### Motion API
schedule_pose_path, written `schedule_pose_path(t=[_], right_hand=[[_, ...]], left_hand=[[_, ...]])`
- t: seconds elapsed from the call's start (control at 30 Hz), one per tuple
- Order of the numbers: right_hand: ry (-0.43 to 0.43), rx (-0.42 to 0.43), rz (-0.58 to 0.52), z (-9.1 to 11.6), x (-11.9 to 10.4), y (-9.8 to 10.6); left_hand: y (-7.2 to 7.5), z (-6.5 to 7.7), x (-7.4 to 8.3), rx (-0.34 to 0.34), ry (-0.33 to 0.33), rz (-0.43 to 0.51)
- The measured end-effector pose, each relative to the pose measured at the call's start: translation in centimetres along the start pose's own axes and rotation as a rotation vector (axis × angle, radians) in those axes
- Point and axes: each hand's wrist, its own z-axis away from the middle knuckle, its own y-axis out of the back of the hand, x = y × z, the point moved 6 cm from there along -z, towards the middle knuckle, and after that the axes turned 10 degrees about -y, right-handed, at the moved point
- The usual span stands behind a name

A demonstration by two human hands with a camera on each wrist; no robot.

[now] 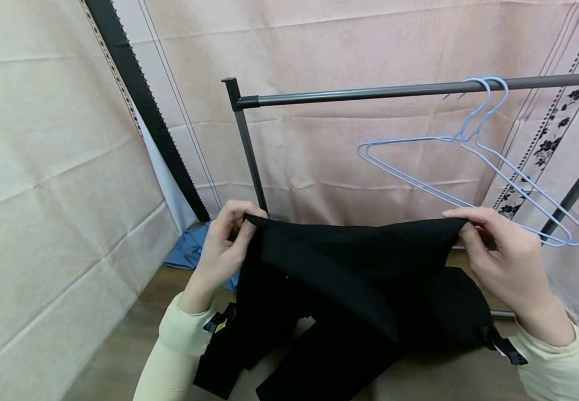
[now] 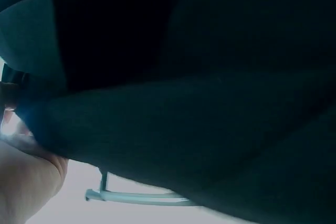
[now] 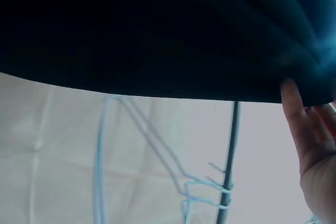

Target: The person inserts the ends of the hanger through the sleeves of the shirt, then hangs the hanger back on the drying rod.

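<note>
A black garment [image 1: 339,262] hangs stretched between both hands, its upper edge nearly level. My left hand [image 1: 228,242] pinches one end of that edge between thumb and curled fingers. The other end is pinched by my right hand [image 1: 502,253]. Below, the black cloth falls in folds, and two narrow tube-like ends spread toward the lower left. In the left wrist view the dark cloth [image 2: 184,129] covers most of the picture, with a small round button near the top. The right wrist view shows a fingertip against the cloth's [image 3: 157,51] edge.
Behind the garment stands a dark metal clothes rack [image 1: 349,94]. Two light-blue wire hangers [image 1: 409,139] hang from its bar on the right. Blue cloth [image 1: 186,248] lies at the left, beyond the left hand. Pale curtains [image 1: 319,44] surround the rack.
</note>
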Motion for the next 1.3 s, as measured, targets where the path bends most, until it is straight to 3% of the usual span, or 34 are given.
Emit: schedule_pose_path(t=[0.1, 0.17, 0.23, 0.33, 0.5, 0.6, 0.83, 0.97, 1.13, 1.3], right_hand=[[-0.003, 0.032, -0.021, -0.6, -0.9, 0.4], [-0.013, 0.016, -0.024, -0.6, -0.7, 0.3], [-0.032, -0.038, -0.017, -0.3, 0.2, 0.0], [-0.087, -0.185, 0.017, 0.9, 2.5, -1.2], [-0.215, -0.479, 0.033, 4.2, 6.1, -4.4], [-0.273, -0.598, 0.022, 6.2, 7.8, -6.1], [-0.273, -0.737, 0.138, 9.6, 11.2, -9.0], [-0.316, -0.831, 0.148, 11.4, 13.1, -10.2], [-0.367, -0.96, 0.139, 13.5, 14.5, -11.2], [-0.373, -1.085, 0.092, 15.7, 15.0, -12.3]], left_hand=[[0.2, -0.6, 1.5, 0.034, -0.067, 0.017], [0.2, -0.6, 1.9, 0.046, -0.074, 0.005], [-0.1, -0.5, 1.6, 0.047, -0.043, -0.004], [-1.0, 0.2, 0.2, 0.013, 0.066, -0.034], [-3.5, 3.3, -3.5, -0.109, 0.299, -0.038], [-5.0, 5.5, -5.7, -0.174, 0.401, -0.027], [-7.4, 10.4, -10.3, -0.232, 0.565, -0.045], [-8.1, 12.8, -12.2, -0.288, 0.671, -0.067], [-8.9, 15.1, -13.7, -0.4, 0.767, -0.052], [-9.5, 16.6, -14.3, -0.53, 0.768, -0.082]])
